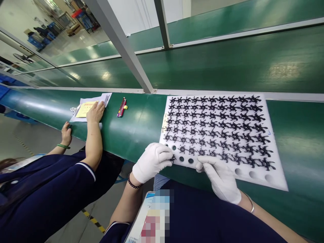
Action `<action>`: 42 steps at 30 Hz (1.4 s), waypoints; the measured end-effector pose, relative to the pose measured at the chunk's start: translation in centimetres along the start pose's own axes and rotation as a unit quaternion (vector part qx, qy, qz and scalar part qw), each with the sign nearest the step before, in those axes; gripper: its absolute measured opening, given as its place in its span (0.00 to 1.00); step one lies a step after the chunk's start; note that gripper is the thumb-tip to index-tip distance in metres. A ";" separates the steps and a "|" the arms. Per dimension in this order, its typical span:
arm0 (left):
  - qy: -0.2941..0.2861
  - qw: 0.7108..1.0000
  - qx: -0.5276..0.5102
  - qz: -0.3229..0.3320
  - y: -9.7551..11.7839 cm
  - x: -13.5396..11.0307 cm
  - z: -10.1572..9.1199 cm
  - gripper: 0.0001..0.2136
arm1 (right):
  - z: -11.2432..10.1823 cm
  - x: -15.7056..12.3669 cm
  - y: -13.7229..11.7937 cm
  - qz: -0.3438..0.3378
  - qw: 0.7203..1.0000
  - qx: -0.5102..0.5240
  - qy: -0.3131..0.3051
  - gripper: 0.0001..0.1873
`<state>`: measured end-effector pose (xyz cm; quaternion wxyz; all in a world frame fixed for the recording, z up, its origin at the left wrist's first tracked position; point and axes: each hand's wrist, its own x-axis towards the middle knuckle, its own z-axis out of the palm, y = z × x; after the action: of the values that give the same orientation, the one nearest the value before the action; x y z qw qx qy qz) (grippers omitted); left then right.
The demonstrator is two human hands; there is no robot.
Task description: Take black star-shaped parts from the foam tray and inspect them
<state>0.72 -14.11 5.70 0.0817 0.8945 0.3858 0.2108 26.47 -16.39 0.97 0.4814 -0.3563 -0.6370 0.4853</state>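
A white foam tray [277, 168] holds rows of small black fan impellers [211, 133] with curved blades. My left hand [154, 162], in a white glove, is at the tray's near left corner. Its fingertips are closed on a black fan impeller [173, 158], which they partly cover. Bare round holes [190, 161] show in the tray between my hands. My right hand [219, 177], also gloved, is over the tray's near edge with thumb and fingers pinched together. Whatever may be between those fingers is hidden.
The tray lies on a green conveyor belt [136, 135]. To the left, a co-worker's hand [95, 112] rests on papers with a yellow sheet [85, 109]. Pens with a yellow clip [122, 107] lie between us. A grey metal post [126, 50] rises behind the belt.
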 end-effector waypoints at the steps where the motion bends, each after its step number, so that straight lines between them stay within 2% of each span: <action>1: 0.002 1.000 0.002 -0.006 0.0 0.0 0.1 0.07 | 0.0 0.0 -0.1 -0.006 1.000 0.001 -0.001 0.14; 5: 0.009 0.999 0.019 -0.026 0.0 -0.3 0.6 0.08 | 0.0 0.1 -0.2 -0.023 1.000 -0.005 -0.001 0.14; 14: -0.016 0.995 0.026 -0.093 0.4 -0.1 1.8 0.18 | 0.0 0.1 0.0 -0.022 1.000 -0.005 -0.003 0.14; 21: -0.002 0.995 0.052 -0.084 0.7 -0.2 1.8 0.17 | -0.2 0.0 0.4 -0.012 1.000 -0.009 -0.011 0.15; 26: 0.000 0.996 0.015 -0.088 0.3 -0.9 1.2 0.14 | 0.0 0.3 -0.1 -0.041 0.999 -0.013 -0.003 0.14; 30: -0.003 0.994 0.016 -0.107 -0.1 -1.5 0.9 0.17 | 0.0 0.2 -0.2 -0.034 0.999 -0.017 -0.005 0.15; 42: -0.020 0.995 0.033 -0.097 0.0 -1.3 0.9 0.17 | 0.0 0.3 -0.2 -0.040 0.999 -0.025 -0.007 0.14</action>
<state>0.31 -15.02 4.43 0.0797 0.8592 0.4755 0.1713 26.43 -16.14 1.20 0.4868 -0.3390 -0.6662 0.4520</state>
